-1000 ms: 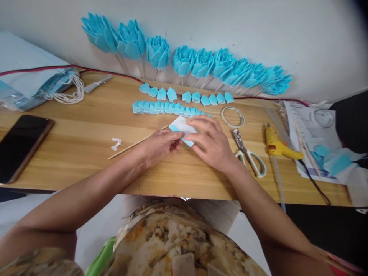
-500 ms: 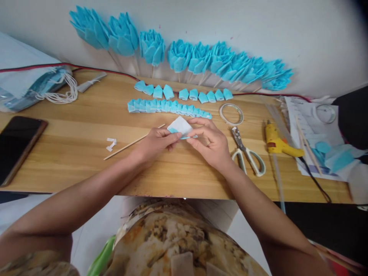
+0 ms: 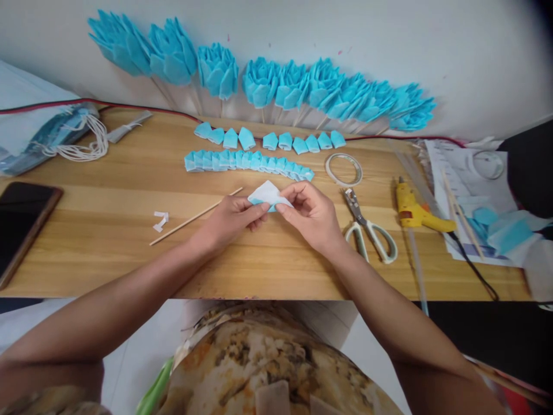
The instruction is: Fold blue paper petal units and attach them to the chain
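Note:
A small folded piece of blue and white fabric (image 3: 268, 194) is pinched between both hands over the middle of the wooden table (image 3: 108, 253). My left hand (image 3: 228, 222) grips its left end with closed fingers. My right hand (image 3: 311, 216) pinches its right end with thumb and forefinger. A thin wooden stick (image 3: 194, 217) lies on the table just left of my left hand. Two rows of folded blue petals (image 3: 248, 159) lie right behind the hands.
Blue fabric flowers on sticks (image 3: 259, 86) lean on the wall at the back. Scissors (image 3: 370, 229), a tape ring (image 3: 344, 169) and a yellow glue gun (image 3: 413, 212) lie to the right. A phone (image 3: 21, 225) and a bag of masks (image 3: 52, 138) sit left.
My right hand lifted from lying flat on the fabric piece to pinching its right end. Both hands raised the piece slightly off the table.

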